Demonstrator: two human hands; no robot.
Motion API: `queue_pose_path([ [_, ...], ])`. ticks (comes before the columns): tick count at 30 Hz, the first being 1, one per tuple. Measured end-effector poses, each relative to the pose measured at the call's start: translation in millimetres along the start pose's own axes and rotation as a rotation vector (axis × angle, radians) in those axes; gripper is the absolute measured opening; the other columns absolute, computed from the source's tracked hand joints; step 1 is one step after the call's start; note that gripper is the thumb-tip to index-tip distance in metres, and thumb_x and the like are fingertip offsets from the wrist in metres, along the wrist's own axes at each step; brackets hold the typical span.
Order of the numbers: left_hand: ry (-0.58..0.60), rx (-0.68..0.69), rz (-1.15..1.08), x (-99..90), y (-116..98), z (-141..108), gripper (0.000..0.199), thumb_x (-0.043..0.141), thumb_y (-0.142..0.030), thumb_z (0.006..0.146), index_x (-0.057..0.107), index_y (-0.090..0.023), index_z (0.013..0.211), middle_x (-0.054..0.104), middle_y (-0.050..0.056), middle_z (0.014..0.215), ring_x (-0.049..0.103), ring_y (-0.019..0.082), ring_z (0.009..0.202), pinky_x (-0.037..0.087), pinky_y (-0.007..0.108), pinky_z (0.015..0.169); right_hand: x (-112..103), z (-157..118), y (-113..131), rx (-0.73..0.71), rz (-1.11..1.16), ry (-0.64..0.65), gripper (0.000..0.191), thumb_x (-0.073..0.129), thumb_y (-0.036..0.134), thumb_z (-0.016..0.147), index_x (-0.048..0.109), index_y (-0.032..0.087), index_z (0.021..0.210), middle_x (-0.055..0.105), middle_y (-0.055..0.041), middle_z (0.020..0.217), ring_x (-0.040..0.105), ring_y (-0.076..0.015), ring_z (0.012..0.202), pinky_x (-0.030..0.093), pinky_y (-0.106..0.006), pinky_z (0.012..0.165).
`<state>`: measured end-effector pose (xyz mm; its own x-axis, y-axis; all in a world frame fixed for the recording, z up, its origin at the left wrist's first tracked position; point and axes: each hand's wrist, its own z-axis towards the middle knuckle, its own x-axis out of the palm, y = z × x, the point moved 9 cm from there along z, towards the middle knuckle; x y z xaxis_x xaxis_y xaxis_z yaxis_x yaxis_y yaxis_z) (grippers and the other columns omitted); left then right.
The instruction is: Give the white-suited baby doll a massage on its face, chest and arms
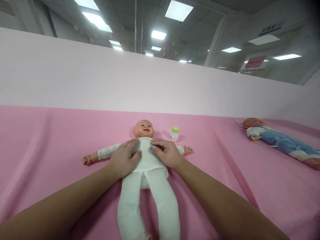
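Observation:
A baby doll (147, 160) with a white cloth body lies on its back, head away from me and arms spread out. On the left side of its chest rests my left hand (125, 158), flat with the thumb apart. My right hand (167, 152) lies on the right side of the chest, its fingers loosely extended and pointing inward. Neither hand holds anything. Beyond my right hand, a small white bottle with a green lid (174, 134) stands upright beside the doll's head.
Pink cloth (67, 133) with some folds covers the table. At the far right lies a second doll (285, 140) in blue and white clothing, with thin white tubing around it. A white wall panel (112, 80) with glass above it rises behind the table.

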<state>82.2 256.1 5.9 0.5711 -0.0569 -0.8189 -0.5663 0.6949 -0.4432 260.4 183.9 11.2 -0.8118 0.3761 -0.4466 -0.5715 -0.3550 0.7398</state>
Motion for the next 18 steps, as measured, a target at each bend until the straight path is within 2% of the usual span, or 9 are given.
queue_pose_path([
  [2, -0.002, -0.077, 0.021, 1.6, 15.3, 5.6, 0.064, 0.045, -0.047, 0.097, 0.052, -0.01, 0.149, 0.059, 0.016, 0.148, 0.055, 0.035, 0.136, 0.044, 0.049, 0.114, 4.5, -5.6, 19.1, -0.059, 0.1, 0.026, 0.024, 0.065, 0.03, 0.092, 0.078, 0.023, 0.111, 0.078, -0.007, 0.117, 0.073, -0.0254, 0.11, 0.059, -0.041, 0.098],
  [5, 0.009, -0.084, 0.026, 4.1, 26.0, 11.4, 0.06, 0.043, -0.047, 0.097, 0.056, -0.012, 0.144, 0.062, 0.016, 0.144, 0.058, 0.034, 0.132, 0.045, 0.048, 0.111, 26.6, -19.6, 60.3, -0.188, 0.096, 0.241, 0.024, 0.064, 0.026, 0.091, 0.078, 0.024, 0.11, 0.08, -0.0049, 0.106, 0.076, -0.0232, 0.095, 0.061, -0.038, 0.088],
  [8, 0.016, -0.048, 0.03, 5.1, 25.0, 12.1, 0.058, 0.041, -0.047, 0.098, 0.057, -0.013, 0.143, 0.064, 0.015, 0.141, 0.059, 0.034, 0.13, 0.046, 0.047, 0.109, 44.4, -31.5, 86.3, -0.272, 0.025, 0.4, 0.022, 0.066, 0.027, 0.091, 0.078, 0.025, 0.109, 0.081, -0.0028, 0.1, 0.076, -0.0227, 0.096, 0.058, -0.039, 0.096],
  [10, 0.029, -0.05, 0.031, 6.4, 23.8, 11.5, 0.059, 0.041, -0.047, 0.098, 0.056, -0.012, 0.144, 0.063, 0.016, 0.142, 0.059, 0.034, 0.131, 0.046, 0.048, 0.109, 48.3, -31.5, 86.7, -0.264, -0.038, 0.42, 0.025, 0.067, 0.029, 0.092, 0.077, 0.025, 0.115, 0.08, -0.0033, 0.11, 0.074, -0.0237, 0.108, 0.05, -0.044, 0.111],
  [13, 0.032, -0.073, 0.036, 7.2, 23.7, 12.0, 0.061, 0.041, -0.048, 0.098, 0.055, -0.012, 0.145, 0.062, 0.016, 0.144, 0.057, 0.034, 0.133, 0.045, 0.048, 0.11, 48.2, -25.6, 71.7, -0.203, -0.174, 0.418, 0.033, 0.065, 0.034, 0.096, 0.072, 0.026, 0.127, 0.071, -0.0055, 0.135, 0.058, -0.0284, 0.137, 0.026, -0.056, 0.127],
  [15, 0.026, -0.078, 0.039, 7.1, 23.8, 12.8, 0.062, 0.041, -0.049, 0.097, 0.055, -0.013, 0.145, 0.062, 0.016, 0.144, 0.058, 0.034, 0.133, 0.045, 0.048, 0.111, 46.3, -21.5, 59.6, -0.156, -0.262, 0.419, 0.04, 0.063, 0.038, 0.097, 0.067, 0.027, 0.135, 0.061, -0.0062, 0.148, 0.044, -0.0308, 0.149, 0.014, -0.063, 0.128],
  [18, 0.027, -0.08, 0.039, 7.2, 24.7, 13.3, 0.061, 0.041, -0.049, 0.097, 0.055, -0.014, 0.145, 0.062, 0.014, 0.144, 0.058, 0.033, 0.132, 0.045, 0.048, 0.11, 42.9, -16.1, 44.5, -0.1, -0.319, 0.42, 0.049, 0.059, 0.046, 0.099, 0.06, 0.026, 0.144, 0.053, -0.0072, 0.156, 0.034, -0.0313, 0.155, 0.012, -0.063, 0.128],
])
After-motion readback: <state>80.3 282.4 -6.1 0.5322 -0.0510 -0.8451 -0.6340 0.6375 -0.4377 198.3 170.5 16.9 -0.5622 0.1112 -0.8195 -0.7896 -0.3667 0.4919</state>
